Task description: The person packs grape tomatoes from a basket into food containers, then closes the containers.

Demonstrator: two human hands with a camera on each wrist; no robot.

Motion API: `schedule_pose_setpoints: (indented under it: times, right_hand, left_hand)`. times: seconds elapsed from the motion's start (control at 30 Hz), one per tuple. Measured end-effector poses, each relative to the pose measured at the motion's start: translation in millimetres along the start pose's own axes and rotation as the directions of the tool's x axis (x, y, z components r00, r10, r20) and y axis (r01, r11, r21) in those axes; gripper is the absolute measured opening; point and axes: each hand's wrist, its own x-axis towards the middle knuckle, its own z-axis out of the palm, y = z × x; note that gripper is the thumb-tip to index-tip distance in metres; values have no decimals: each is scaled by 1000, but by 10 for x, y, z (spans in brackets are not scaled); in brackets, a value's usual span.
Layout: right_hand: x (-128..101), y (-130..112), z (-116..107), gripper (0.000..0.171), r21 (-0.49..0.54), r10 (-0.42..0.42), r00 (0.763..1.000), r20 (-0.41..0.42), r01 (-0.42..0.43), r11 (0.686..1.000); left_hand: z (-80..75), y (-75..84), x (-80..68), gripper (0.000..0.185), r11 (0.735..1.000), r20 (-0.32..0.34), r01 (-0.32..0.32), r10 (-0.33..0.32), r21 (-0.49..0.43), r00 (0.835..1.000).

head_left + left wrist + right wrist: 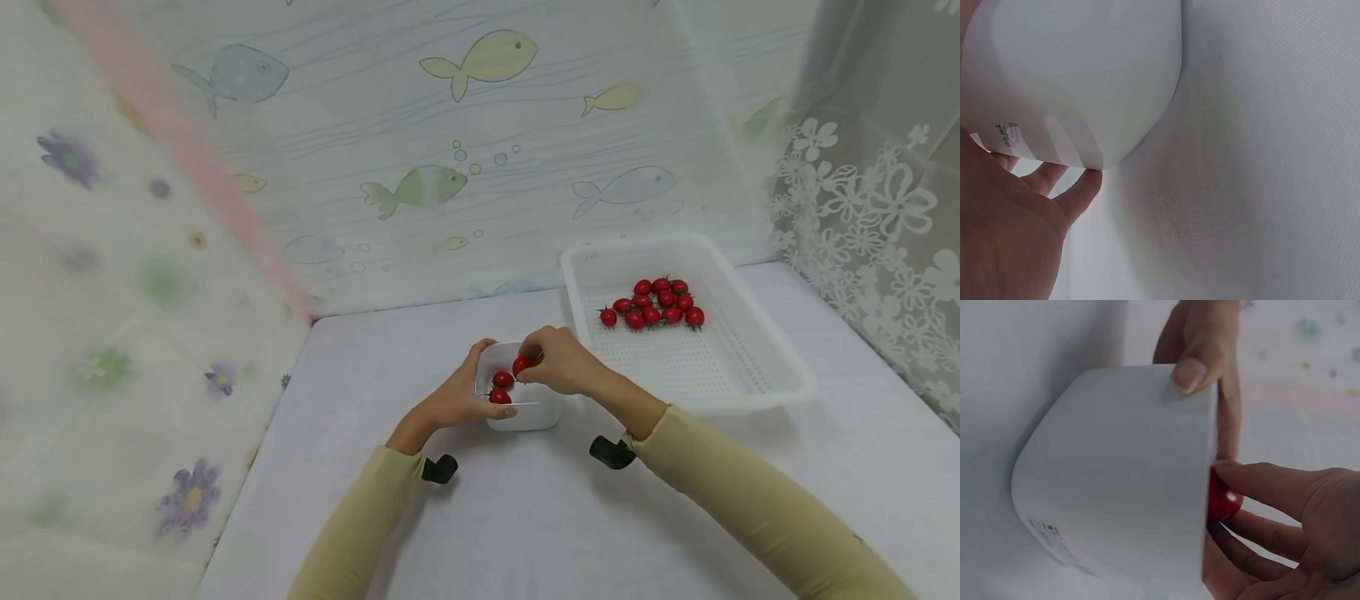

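A small white box stands on the table, with cherry tomatoes inside it. My left hand grips the box by its left side, thumb on the near wall and fingers round the far side. Between thumb and fingers, my right hand pinches a cherry tomato at the box's opening. In the left wrist view, fingertips press against the box wall. The box hides part of the pinched tomato in the right wrist view.
A large white perforated basket stands at the back right, holding several cherry tomatoes with green stems. White cloth covers the table. Fish-patterned fabric hangs behind, and a flowered curtain hangs on the left.
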Motion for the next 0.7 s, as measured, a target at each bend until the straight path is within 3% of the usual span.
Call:
schedule_pose_setpoints:
  times: [0.3, 0.4, 0.57, 0.63, 0.7]
  right_hand:
    - [175, -53, 246, 9, -175, 51, 999, 17, -47, 983]
    - [240, -59, 333, 10, -296, 54, 997, 47, -38, 954]
    - [327, -60, 438, 17, -488, 75, 995, 63, -35, 872]
    - [349, -54, 461, 18, -500, 86, 995, 57, -46, 865]
    - [364, -50, 473, 20, -477, 95, 994, 51, -59, 877]
  left_hand:
    - [-16, -17, -4, 105, 999, 11, -27, 27, -19, 1000]
    - [-9, -16, -3, 104, 999, 6, -28, 28, -24, 1000]
    - [3, -4, 0, 105, 1000, -8, -15, 15, -11, 1000]
    - [5, 0, 1, 104, 1000, -10, -14, 14, -6, 1000]
    - [6, 1, 6, 104, 1000, -10, -16, 16, -3, 1000]
